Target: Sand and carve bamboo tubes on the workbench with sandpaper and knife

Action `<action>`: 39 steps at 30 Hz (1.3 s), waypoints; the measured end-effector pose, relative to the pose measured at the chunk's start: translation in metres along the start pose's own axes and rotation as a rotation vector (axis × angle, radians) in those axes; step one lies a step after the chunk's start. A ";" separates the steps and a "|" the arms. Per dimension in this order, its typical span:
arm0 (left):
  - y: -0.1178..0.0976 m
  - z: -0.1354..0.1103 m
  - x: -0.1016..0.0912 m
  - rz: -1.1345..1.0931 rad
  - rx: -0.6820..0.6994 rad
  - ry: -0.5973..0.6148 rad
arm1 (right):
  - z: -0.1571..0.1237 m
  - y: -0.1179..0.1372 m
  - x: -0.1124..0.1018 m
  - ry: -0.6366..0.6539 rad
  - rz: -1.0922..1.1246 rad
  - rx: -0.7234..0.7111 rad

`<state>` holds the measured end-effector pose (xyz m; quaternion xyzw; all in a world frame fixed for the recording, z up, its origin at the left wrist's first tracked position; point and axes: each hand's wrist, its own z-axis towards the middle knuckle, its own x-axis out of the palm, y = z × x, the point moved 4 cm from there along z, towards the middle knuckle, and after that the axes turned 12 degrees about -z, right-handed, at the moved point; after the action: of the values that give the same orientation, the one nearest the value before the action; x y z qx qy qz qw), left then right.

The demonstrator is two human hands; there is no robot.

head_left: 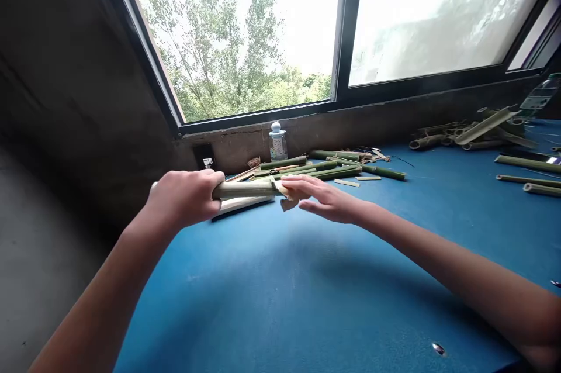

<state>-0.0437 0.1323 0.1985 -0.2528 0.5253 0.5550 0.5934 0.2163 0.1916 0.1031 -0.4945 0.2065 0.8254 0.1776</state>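
Blue tabletop [263, 303] spread below both hands, bare directly beneath them. Heap of split bamboo [482, 125] seen well off to the right of the right hand; loose green bamboo lengths [337, 173] strewn beyond the hands, clear jar [278, 145] stood just behind these.

Bamboo tube [245, 189] held roughly level between the hands, above the table. Its near end is enclosed by the left hand [188, 199], fist closed firmly around it. The other end is met by the right hand [324, 200], loosely opened, fingers laid forward over a brown sheet [288, 204], thumb set apart below. Whether the sheet is pinched or merely pressed cannot be told; fingers partly cover it.

Judged as work on the tube's end with the sheet, perhaps smoothing. Best done with the left wrist locked and the tube braced against wobble. The sheet should be wrapped snugly, pressure spread evenly by the fingers, and the tube turned a little at a time so that no side is missed. Fingertips are best shielded by the sheet, as cut bamboo edges may splinter.
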 end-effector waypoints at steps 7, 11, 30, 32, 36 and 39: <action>-0.050 -0.006 0.001 0.187 0.288 -0.117 | 0.000 -0.007 0.013 0.082 -0.024 0.179; -0.075 -0.007 0.011 0.163 0.326 -0.087 | 0.000 -0.014 0.032 0.184 -0.107 0.187; -0.046 0.011 0.067 -0.359 -0.108 0.381 | -0.003 -0.028 0.052 -0.039 -0.612 0.145; -0.043 0.008 0.072 -0.495 -0.146 0.536 | -0.003 -0.026 0.048 -0.031 -0.620 0.106; -0.040 -0.002 0.078 -0.732 -0.179 0.781 | -0.002 -0.025 0.036 -0.013 -0.621 0.080; -0.041 -0.003 0.079 -0.770 -0.153 0.804 | -0.002 -0.030 0.028 0.015 -0.608 0.115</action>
<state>-0.0199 0.1506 0.1146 -0.6604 0.5381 0.1948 0.4862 0.2197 0.2184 0.0729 -0.5287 0.0969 0.7179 0.4424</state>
